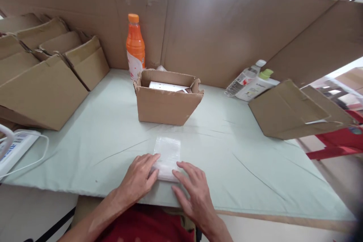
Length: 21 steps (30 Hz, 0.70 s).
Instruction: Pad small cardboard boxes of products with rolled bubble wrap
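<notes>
As left hand (140,176) and right hand (195,193) press it flat-palmed, pouch (167,150) runs lengthwise away.

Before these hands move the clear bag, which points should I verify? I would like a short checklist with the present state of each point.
1. Both the left hand and the right hand touch the clear bag: ok.
2. The clear bag lies flat on the green cloth: ok.
3. The cardboard box behind it stands open: ok.
4. Free room inside the cardboard box: cannot tell; white items lie there.
5. Bag sealed or empty: cannot tell.
6. The orange bottle is upright, apart from both hands: ok.
</notes>
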Each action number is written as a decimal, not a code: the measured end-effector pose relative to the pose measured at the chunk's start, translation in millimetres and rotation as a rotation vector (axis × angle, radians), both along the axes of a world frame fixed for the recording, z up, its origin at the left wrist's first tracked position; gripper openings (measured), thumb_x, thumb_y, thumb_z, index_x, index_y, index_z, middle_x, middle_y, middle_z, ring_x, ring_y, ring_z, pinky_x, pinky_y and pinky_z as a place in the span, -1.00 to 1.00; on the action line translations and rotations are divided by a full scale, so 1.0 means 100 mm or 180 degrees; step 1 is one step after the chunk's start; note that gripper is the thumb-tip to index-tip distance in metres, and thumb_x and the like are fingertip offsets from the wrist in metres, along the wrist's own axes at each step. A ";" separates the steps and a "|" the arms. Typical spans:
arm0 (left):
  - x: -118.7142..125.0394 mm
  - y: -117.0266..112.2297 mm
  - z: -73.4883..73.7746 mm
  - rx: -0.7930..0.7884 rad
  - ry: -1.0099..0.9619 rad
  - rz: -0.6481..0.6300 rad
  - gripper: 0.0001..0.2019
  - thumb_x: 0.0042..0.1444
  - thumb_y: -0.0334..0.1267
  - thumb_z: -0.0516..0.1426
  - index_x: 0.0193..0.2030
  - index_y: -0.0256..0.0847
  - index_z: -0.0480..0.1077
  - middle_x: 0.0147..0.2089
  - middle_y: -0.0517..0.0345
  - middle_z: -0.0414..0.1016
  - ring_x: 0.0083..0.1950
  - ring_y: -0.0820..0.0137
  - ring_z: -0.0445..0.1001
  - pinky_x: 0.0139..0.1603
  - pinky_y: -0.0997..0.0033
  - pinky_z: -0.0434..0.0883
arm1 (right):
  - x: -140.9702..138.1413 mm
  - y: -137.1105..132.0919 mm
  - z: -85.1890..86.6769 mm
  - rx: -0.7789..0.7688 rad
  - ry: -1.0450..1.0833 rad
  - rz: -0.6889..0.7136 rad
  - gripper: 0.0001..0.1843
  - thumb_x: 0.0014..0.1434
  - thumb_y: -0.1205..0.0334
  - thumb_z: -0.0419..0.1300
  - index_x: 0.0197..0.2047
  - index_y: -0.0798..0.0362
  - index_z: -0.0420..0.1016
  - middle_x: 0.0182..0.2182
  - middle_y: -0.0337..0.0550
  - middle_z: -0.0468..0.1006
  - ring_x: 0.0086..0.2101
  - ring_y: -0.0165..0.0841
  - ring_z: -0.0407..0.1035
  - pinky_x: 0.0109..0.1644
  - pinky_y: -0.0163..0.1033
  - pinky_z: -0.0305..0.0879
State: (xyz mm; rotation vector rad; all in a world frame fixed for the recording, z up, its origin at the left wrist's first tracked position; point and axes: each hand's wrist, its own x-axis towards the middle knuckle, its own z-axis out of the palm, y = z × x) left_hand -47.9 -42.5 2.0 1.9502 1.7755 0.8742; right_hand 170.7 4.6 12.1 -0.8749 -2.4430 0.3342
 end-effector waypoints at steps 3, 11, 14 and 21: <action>-0.01 0.10 0.00 0.0045 -0.0090 0.0190 -0.69 0.26 -0.31 0.04 0.12 -0.17 0.39 -0.01 -0.02 0.56 -0.02 0.17 0.52 0.01 0.07 0.46 | -0.07 0.05 -0.05 0.0108 -0.0350 0.0184 -0.62 0.24 0.36 0.16 0.13 -0.04 0.45 0.13 0.02 0.52 0.09 -0.04 0.39 0.04 0.08 0.35; 0.00 -0.30 0.03 -0.0992 -0.2993 0.1157 -0.41 0.18 -0.05 0.16 0.30 -0.20 0.17 0.15 -0.16 0.45 0.09 0.17 0.52 0.04 0.10 0.51 | -0.20 0.12 -0.09 -0.1130 0.0627 -0.0349 -0.73 0.33 0.21 0.13 0.06 -0.03 0.52 -0.12 -0.08 0.66 -0.16 -0.19 0.54 -0.11 -0.14 0.48; 0.10 -0.33 0.05 -0.1280 -0.4129 0.0868 -0.35 0.07 -0.10 0.24 0.29 -0.21 0.20 0.19 -0.16 0.45 0.20 0.13 0.46 0.18 0.08 0.42 | -0.25 0.05 -0.01 -0.1954 0.0686 -0.0187 -0.74 0.32 0.16 0.15 0.03 -0.03 0.55 -0.15 -0.12 0.67 -0.18 -0.22 0.57 -0.14 -0.22 0.50; 0.23 -0.22 0.09 -0.1159 -0.4867 0.1322 -0.37 -0.13 -0.16 0.39 0.11 -0.25 0.37 -0.08 0.04 0.56 -0.09 0.36 0.46 0.00 0.40 0.37 | -0.13 0.06 -0.06 -0.1650 0.1100 -0.0603 -0.53 0.19 -0.01 0.28 0.14 -0.06 0.49 0.18 0.06 0.44 0.17 -0.02 0.33 0.20 0.07 0.32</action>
